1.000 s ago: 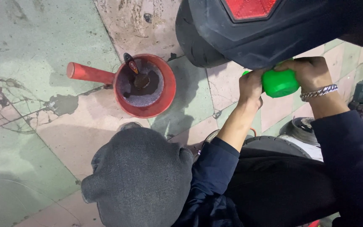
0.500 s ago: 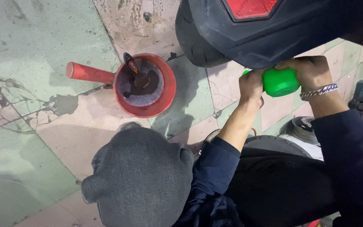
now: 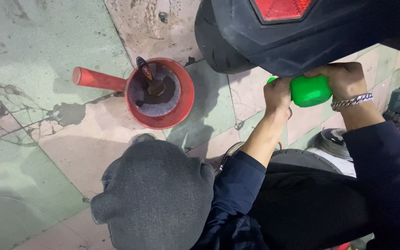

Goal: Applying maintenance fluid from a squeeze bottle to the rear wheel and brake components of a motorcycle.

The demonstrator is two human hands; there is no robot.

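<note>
Bright green plastic marks the object (image 3: 310,90) that both hands clamp, up at about two o'clock in the head view, pressed right under the black vehicle body (image 3: 329,34) with its red reflector (image 3: 281,8). The left hand (image 3: 278,95) wraps the nine o'clock end of the green object with its fingers curled shut around it; the right hand (image 3: 341,78), a metal bracelet (image 3: 352,101) on its wrist, closes over the three o'clock end from above. How the object meets the body above it is hidden by the hands and the overhang, so I cannot tell whether it is seated, threaded or loose. A likely risk is a slip: the smooth plastic could twist out of the two grips if the hands push unevenly, and the knuckles sit close enough to the black edge to get scraped. A second risk lies at about ten o'clock of the hands, where a red pan (image 3: 160,92) with a long handle (image 3: 99,79) stands on the stained tiled floor (image 3: 33,153), holding dark liquid and a small tool (image 3: 146,78); a knee (image 3: 156,199) in grey cloth is just at its six o'clock side, and a shift of weight could tip it and spread the liquid.
</note>
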